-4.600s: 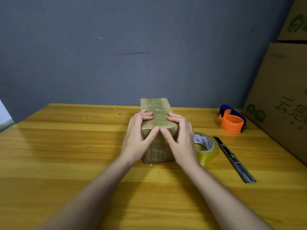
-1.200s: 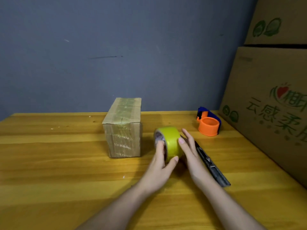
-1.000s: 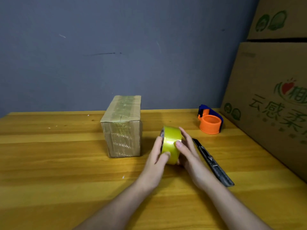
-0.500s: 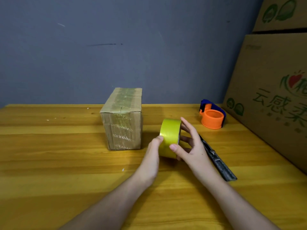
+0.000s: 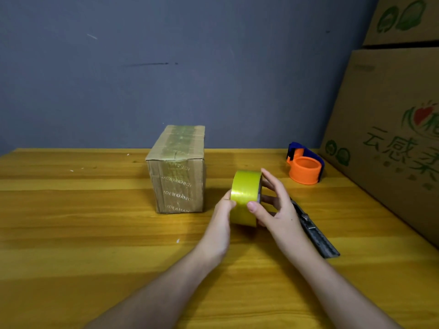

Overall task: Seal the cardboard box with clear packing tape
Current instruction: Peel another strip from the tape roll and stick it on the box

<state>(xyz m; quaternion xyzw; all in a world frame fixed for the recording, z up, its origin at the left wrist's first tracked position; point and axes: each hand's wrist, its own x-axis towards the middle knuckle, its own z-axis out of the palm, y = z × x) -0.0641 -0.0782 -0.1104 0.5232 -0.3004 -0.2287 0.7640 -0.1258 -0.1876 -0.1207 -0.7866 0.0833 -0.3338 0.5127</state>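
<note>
Item: cardboard box (image 5: 177,172). Small, upright, standing on the wooden table (image 5: 71,233) left of centre, near the back edge. Its top and front already carry layers of glossy tape with pale lettering. Judged light and fairly stiff; the taped faces look slick, so it is best steadied by pressing down on the top or bracing the bare side walls.

Item: tape roll (image 5: 245,197). Yellowish clear packing tape, held on edge just above the table, to the right of the box and apart from it. Judged light and rigid at the core, with a smooth outer wrap; the loose end is likely hard to find and may need a fingernail.

Item: left hand (image 5: 219,224). Its fingers are closed on the near left of the roll, thumb against the outer wrap.

Item: right hand (image 5: 275,207). Its fingers are spread over the roll's right face, thumb on the rim; it supports the roll rather than clamping it. No free tape end is visible.

Item: utility knife (image 5: 313,231). Dark, long, lying on the table just right of the right hand, partly hidden by it. The blade's state cannot be read.

Item: tape dispenser (image 5: 305,167). Orange and blue, with no roll in it, at the back right, well clear of the box.

Item: large printed cartons (image 5: 392,138). Stacked along the right edge of the table.

Obstructions: nothing lies between roll and box; the path leftward is open. The knife sits close to the right wrist, a possible snag.
</note>
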